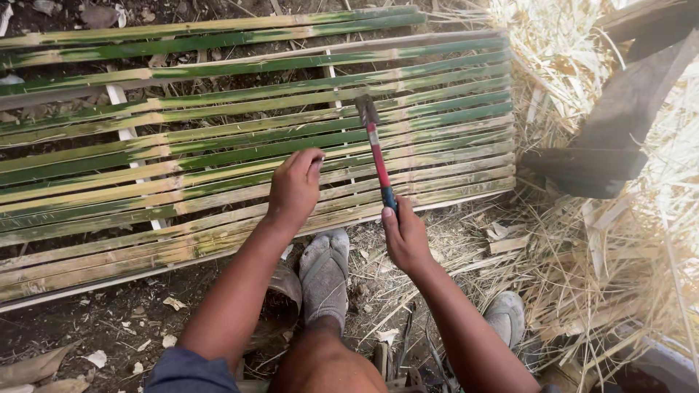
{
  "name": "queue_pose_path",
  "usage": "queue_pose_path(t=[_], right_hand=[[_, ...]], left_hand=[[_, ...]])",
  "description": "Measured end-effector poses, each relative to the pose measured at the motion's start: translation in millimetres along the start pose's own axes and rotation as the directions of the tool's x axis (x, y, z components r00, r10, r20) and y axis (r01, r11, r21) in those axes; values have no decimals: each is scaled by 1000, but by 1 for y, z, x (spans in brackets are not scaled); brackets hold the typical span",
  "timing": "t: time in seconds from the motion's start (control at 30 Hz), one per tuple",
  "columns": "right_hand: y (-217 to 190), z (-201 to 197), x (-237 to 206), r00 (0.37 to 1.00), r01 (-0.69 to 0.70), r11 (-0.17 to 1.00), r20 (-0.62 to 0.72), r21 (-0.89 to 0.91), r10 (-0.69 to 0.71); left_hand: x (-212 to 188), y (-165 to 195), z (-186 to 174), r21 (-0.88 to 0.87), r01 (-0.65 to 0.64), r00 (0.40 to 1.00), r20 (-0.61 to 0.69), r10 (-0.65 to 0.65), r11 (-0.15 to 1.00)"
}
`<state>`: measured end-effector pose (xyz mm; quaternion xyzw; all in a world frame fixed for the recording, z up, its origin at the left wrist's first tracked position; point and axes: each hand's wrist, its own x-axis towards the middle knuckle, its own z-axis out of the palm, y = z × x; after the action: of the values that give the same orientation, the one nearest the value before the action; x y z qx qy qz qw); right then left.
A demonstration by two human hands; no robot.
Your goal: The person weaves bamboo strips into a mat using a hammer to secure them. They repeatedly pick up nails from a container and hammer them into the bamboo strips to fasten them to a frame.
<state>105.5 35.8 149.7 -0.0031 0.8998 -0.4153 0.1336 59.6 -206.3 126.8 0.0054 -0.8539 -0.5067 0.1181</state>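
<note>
Right hand (405,236) gripped around the hammer (377,150) at its blue handle end; red shaft angles up, head resting over the slats. Left hand (295,186) on the bamboo panel (218,138), fingers curled and pinched at a slat, whether they hold anything small cannot be told. Panel lies flat on dirt. Straw (582,240) heaped to the right. Grey shoe (325,271) just below the panel edge.

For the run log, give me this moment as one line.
left hand: pinching nail on bamboo slats | right hand: gripping hammer, head raised over slats | feet: in socks
</note>
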Motion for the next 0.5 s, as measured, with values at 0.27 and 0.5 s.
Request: queue_pose_path(t=[0.27,0.5], right_hand=[[1,8,50,995,89,995,-50,-34,-91],[9,5,72,999,48,999,24,9,-48]], left_hand=[[145,-64,77,284,-86,970,-196,145,955],[146,-88,92,310,11,991,-127,30,951]])
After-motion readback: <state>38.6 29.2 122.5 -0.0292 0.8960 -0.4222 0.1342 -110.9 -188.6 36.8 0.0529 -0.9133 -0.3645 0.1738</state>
